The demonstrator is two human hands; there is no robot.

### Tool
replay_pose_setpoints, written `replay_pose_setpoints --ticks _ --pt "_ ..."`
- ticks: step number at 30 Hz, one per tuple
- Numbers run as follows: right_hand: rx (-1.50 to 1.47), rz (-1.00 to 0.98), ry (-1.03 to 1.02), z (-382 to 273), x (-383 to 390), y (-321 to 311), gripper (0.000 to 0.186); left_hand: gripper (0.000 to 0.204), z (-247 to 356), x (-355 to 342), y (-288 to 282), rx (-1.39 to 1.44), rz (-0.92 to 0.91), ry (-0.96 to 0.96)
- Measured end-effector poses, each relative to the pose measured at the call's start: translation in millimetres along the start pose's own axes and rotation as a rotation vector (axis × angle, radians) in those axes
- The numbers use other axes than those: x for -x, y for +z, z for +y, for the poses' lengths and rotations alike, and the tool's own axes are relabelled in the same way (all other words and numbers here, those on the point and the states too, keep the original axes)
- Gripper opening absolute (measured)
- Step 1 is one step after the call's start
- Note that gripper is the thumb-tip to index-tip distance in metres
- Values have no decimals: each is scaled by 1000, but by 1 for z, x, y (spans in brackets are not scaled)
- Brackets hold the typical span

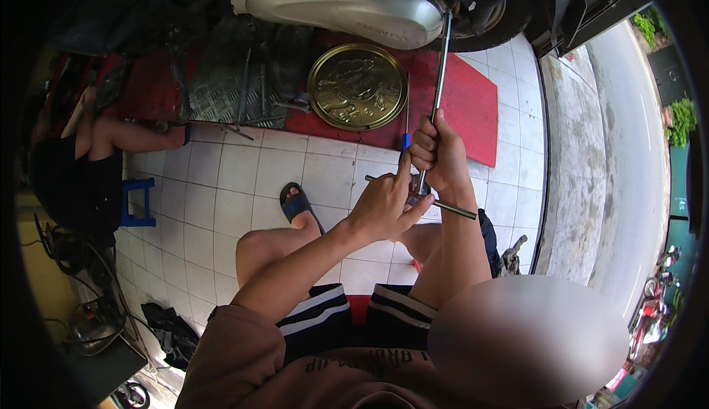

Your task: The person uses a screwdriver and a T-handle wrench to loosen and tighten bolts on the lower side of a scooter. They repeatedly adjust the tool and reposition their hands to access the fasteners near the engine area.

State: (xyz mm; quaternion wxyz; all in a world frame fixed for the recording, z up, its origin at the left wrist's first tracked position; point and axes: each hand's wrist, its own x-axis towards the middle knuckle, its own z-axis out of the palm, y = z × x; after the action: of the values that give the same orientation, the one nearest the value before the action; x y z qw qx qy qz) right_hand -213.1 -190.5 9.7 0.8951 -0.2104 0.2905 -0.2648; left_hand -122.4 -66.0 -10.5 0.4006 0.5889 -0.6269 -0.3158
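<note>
A long T-handle wrench [442, 65] runs from the lower edge of a motorcycle's silver engine cover [343, 16] back toward me. My right hand [441, 150] is wrapped round its shaft. At the wrench's crossbar [458, 210] is my left hand [388, 203], its fingers curled about the bar near the middle, index finger and thumb stretched out. Just past that index fingertip is the blue handle of a thin-shafted tool [406, 141], perhaps a screwdriver; whether my hand touches it I cannot tell. The wrench's far tip is hidden at the engine.
A round gold-coloured metal tray [357, 87] sits on the red platform [473, 106]. Tools lie on the tread plate [221, 76] to its left. Another person [81, 150] sits at far left by a blue stool [138, 202]. A road [628, 113] runs along the right.
</note>
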Motion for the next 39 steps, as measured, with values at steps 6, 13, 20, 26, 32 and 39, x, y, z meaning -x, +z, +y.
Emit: replay_pose_setpoints --ticks 6,13,20,26,32,39 --pt "-36 -31 21 -3 3 -4 43 81 9 2 -8 30 -4 28" --pt "-18 -55 43 -6 2 -8 42 77 4 1 -5 31 -5 28" --pt "-57 -33 66 -13 5 -6 41 65 13 2 -13 -102 5 54" --pt "-536 -465 184 -16 0 -12 38 32 21 4 -15 -349 211 229" --pt "-259 -330 109 -22 4 2 38 34 17 3 -14 -452 242 219" --pt "-253 -305 64 -26 7 14 37 41 22 -5 9 137 159 99"
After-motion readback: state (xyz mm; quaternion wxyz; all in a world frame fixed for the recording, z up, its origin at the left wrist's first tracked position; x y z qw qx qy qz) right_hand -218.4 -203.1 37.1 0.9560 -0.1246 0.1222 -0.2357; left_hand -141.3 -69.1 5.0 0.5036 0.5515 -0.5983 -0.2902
